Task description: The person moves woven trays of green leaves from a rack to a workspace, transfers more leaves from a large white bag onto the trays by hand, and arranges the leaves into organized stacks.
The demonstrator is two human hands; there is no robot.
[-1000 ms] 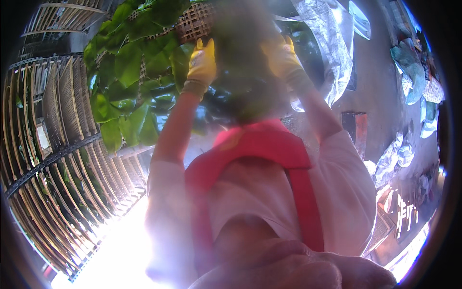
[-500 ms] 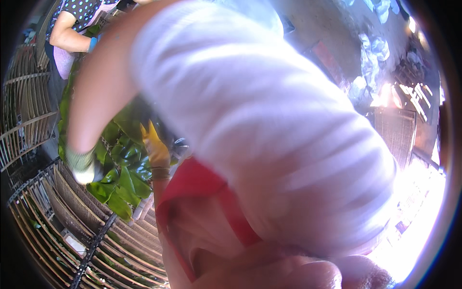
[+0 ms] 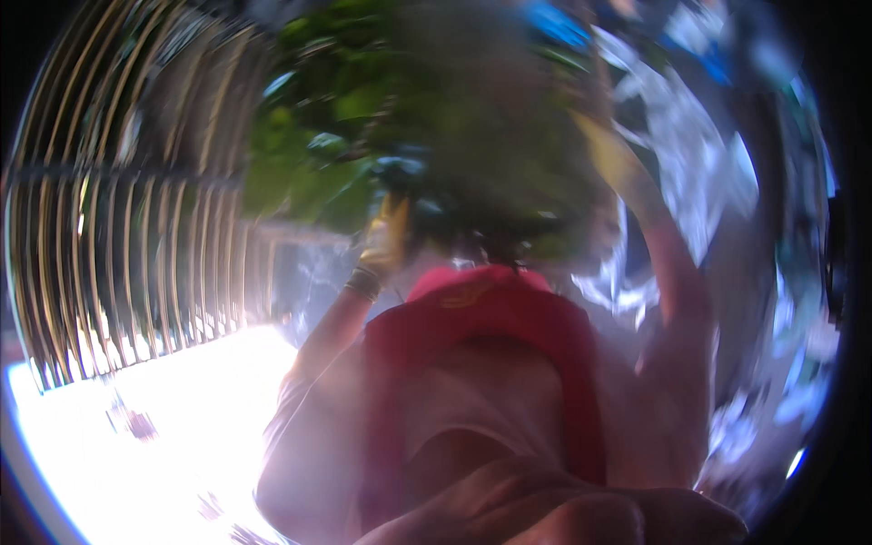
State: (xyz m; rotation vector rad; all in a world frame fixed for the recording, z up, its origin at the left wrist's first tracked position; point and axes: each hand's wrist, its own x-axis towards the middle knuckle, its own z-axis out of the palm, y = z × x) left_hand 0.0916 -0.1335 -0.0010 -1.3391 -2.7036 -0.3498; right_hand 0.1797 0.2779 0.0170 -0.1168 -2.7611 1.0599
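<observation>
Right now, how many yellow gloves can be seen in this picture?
2 yellow gloves: one on the left hand, at the near edge of the green leaves; one on the right hand, blurred, near their right side.

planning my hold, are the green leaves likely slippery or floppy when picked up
The green leaves may be slippery, as bright glints suggest smooth surfaces. They probably shift separately, since the mass looks patchy rather than one sheet. Blur hides floppiness.

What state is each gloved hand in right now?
Left hand: at the near edge of green leaves; blur hides its grip.
Right hand: at the leaves' right side; too blurred to tell.
</observation>
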